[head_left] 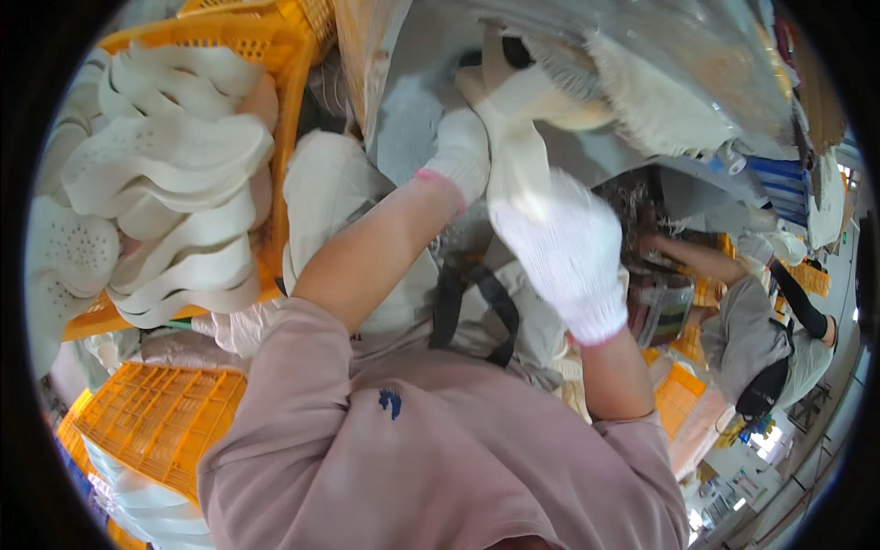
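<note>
Both my hands wear white knit gloves with pink cuffs and are raised in front of a grey machine housing [403, 115]. Between them is a curved cream-white foam shoe sole [518, 151]. My right hand [570, 243] is closed round its near end. My left hand [463, 151] presses against its left side, with the fingers mostly hidden behind it. The far end of the sole lies by a dark round part [516, 52] inside the housing, where a shaggy whitish fringe [632, 87] hangs at the right.
At the left, a yellow-orange crate [291, 119] is heaped with white perforated foam soles [174, 174]. Below it sits another orange crate [160, 426]. Clear plastic sheeting [724, 55] drapes over the machine. On the right a co-worker [756, 339] stands close by, near more orange crates.
</note>
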The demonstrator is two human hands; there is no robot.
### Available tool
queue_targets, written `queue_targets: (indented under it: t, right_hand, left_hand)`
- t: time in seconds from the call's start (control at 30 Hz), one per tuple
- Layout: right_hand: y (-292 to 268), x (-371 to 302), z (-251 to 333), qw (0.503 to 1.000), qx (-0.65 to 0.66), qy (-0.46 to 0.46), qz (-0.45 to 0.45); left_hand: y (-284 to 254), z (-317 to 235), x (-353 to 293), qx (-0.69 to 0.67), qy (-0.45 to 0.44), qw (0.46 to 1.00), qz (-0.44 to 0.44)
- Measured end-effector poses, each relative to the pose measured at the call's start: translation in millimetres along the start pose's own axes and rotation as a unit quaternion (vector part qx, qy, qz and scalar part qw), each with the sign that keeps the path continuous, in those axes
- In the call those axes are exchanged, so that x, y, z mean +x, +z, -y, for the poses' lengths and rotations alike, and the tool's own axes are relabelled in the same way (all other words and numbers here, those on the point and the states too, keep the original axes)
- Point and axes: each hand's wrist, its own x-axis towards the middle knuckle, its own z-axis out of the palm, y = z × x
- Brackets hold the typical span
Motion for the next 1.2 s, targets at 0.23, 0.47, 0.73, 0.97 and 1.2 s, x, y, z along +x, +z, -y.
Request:
queue_targets:
  t: [0.23, 0.47, 0.73, 0.97, 1.2]
  right_hand:
    - [11, -89, 13, 0.55, 0.678, 0.451, -0.185]
    - [12, -53, 13, 0.684, 0.613, 0.383, -0.092]
    - [36, -43, -43, 0.986, 0.087, 0.139, -0.04]
    - [33, -213, -52, 0.761, 0.482, 0.412, -0.14]
    - [28, -280, -27, 0.852, 0.082, 0.507, 0.099]
  left_hand:
    - [39, -28, -44, -0.289, -0.309, 0.904, 0.066]
    - [17, -18, -26, -0.193, -0.214, 0.958, -0.003]
    - [10, -46, -4, 0.212, -0.077, 0.924, 0.309]
    - [-80, -156, -92, 0.366, 0.196, 0.875, 0.249]
    - [-188, -318, -52, 0.741, 0.414, 0.484, 0.212]
